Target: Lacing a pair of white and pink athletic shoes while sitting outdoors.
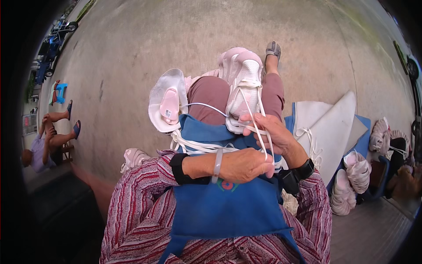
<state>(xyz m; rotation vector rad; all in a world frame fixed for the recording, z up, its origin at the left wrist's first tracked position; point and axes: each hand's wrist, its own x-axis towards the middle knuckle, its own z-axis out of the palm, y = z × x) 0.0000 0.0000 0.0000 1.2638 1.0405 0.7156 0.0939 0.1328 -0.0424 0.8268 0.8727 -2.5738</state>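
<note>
Resting across the lap (206, 94), the pink-and-white shoe (242, 97) seems light and soft-sided, best steadied by its sides, while the closed left hand (246, 165) and half-curled right hand (279, 136) grip its white laces (249, 82), likely limp and easiest pinched.

A sneaker upper (237, 103) is lying between the person's knees, its lace (260, 102) running back to the left hand (248, 165) and right hand (274, 134). A lace bundle (198, 146) is resting on the apron (228, 211), leftward. At right, other sneaker uppers (357, 171) are lying beside a sheet (323, 123); far left, another person (40, 147) is sitting.
</note>
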